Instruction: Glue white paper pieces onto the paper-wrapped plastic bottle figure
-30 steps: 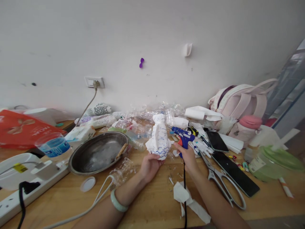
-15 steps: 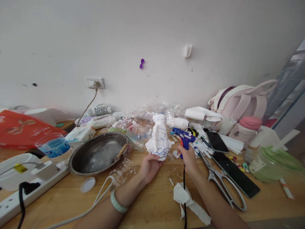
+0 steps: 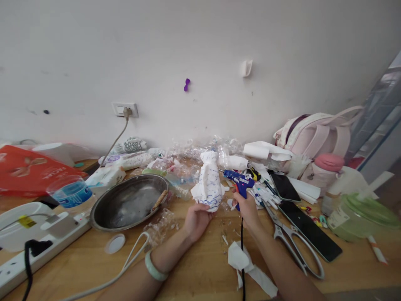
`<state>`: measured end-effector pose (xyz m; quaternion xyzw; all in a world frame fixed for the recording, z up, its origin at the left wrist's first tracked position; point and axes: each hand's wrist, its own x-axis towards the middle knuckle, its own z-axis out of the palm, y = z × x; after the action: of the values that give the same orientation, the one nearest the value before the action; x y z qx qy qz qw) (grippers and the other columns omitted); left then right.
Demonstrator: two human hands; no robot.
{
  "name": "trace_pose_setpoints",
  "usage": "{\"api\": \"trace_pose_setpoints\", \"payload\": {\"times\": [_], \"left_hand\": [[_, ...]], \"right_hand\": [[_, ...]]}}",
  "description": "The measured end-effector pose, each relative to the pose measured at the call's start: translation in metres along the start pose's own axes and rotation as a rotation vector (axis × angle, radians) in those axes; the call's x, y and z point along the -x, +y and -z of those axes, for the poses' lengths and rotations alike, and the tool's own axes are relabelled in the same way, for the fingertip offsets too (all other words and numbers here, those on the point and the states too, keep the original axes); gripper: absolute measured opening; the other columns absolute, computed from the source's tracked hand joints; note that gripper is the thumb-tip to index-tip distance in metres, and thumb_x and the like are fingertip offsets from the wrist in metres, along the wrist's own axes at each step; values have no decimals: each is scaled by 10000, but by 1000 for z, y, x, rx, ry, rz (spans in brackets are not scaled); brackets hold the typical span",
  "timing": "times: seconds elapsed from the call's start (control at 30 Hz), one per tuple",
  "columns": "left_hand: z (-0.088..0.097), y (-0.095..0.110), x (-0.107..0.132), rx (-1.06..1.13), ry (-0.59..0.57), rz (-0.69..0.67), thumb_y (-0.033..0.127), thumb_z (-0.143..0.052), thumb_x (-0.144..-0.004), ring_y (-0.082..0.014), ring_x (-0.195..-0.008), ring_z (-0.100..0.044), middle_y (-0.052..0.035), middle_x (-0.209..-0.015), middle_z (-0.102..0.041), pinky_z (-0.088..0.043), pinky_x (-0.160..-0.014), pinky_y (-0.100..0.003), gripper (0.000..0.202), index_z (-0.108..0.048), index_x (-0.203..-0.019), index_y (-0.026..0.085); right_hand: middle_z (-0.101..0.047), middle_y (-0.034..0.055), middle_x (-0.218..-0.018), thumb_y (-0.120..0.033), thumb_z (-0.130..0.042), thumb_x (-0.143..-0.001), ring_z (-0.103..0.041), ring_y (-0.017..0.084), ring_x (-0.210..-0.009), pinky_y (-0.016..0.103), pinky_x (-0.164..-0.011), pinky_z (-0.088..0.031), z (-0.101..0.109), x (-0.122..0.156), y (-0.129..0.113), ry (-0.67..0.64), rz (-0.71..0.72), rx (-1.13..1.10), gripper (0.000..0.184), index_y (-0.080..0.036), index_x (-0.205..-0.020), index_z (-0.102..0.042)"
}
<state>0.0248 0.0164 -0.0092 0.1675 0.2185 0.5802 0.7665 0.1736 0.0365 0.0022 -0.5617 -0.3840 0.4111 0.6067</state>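
My left hand (image 3: 196,218) grips the bottom edge of a white paper-wrapped bundle (image 3: 209,180) marked with blue wavy lines, standing upright on the wooden table (image 3: 194,271). My right hand (image 3: 247,207) is closed round the handle of a blue hot glue gun (image 3: 240,182), whose nozzle points left toward the bundle's side, close to it. The gun's black cord (image 3: 242,259) runs down toward me. A pale green bangle (image 3: 153,269) circles my left wrist.
A metal dish (image 3: 130,202) lies left of the bundle, with a power strip (image 3: 40,246) and blue-labelled cup (image 3: 71,193) further left. Scissors (image 3: 294,242), two phones (image 3: 308,232), a pink backpack (image 3: 316,131), a green container (image 3: 360,215) crowd the right. Paper scraps (image 3: 247,265) lie near me.
The glue gun and my right hand have shifted slightly left and down, bringing the nozzle nearer the bundle. My left hand keeps its hold.
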Motion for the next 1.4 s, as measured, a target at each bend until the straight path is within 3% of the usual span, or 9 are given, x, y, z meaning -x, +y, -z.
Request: {"api": "trace_pose_setpoints", "payload": {"times": [0.53,0.83,1.0,1.2,1.4], "left_hand": [[0,4,-1,36,44,27,24,-560,-544,-133,-609,-593,-18,-713,-683,-442,-584,-261,431,-618,-956,137],[0,6,0,69,69,60,62,-567,-570,-140,-604,-593,-23,-686,-675,-445,-602,-279,195,-597,-748,139],[0,6,0,73,87,72,59,-565,-581,-143,-620,-601,-24,-707,-681,-452,-620,-283,213,-594,-776,141],[2,5,0,67,52,101,56,-562,-587,-151,-663,-612,-30,-741,-683,-450,-634,-287,251,-599,-822,137],[4,3,0,58,35,118,60,-558,-601,-157,-682,-620,-35,-753,-685,-451,-640,-290,263,-604,-848,139]], "right_hand": [[-457,-62,-397,-305,-508,-519,-406,108,-401,229,-418,-313,-3,6,-8,-15,-15,47,162,-180,-613,-553],[-453,-78,-378,-264,-517,-503,-411,107,-381,221,-397,-313,-4,7,-9,-46,-31,34,202,-174,-670,-585],[-471,-78,-397,-240,-584,-486,-419,94,-395,205,-398,-319,-4,7,-10,-45,-72,-30,163,-176,-635,-565],[-420,-56,-425,-361,-592,-552,-422,92,-404,222,-392,-374,2,0,-9,-73,-195,-206,237,-207,-504,-418],[-479,-42,-481,-318,-633,-527,-504,131,-470,272,-453,-461,3,-8,-7,-97,-171,-289,204,-220,-574,-461]]}}
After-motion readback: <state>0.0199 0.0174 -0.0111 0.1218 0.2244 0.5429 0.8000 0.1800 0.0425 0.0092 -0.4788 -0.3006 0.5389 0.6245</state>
